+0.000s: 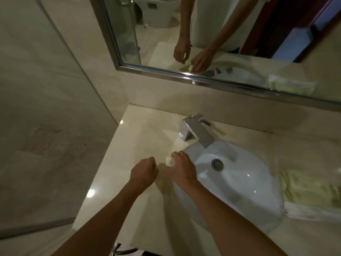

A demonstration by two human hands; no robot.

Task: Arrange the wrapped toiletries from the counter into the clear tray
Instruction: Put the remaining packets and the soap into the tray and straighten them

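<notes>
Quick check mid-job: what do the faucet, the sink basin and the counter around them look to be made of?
Faucet: polished, chrome-like metal, with flat mirror-bright faces. Sink basin: glossy white, probably glazed ceramic, judging by sharp highlights on a smooth curve. Counter: beige polished stone or stone-look slab, with faint veining and bright reflections; which of the two cannot be told.

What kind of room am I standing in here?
A bathroom, probably a hotel's: a white sink with a chrome faucet set in a marble counter, and a wall mirror reflecting a toilet.
</notes>
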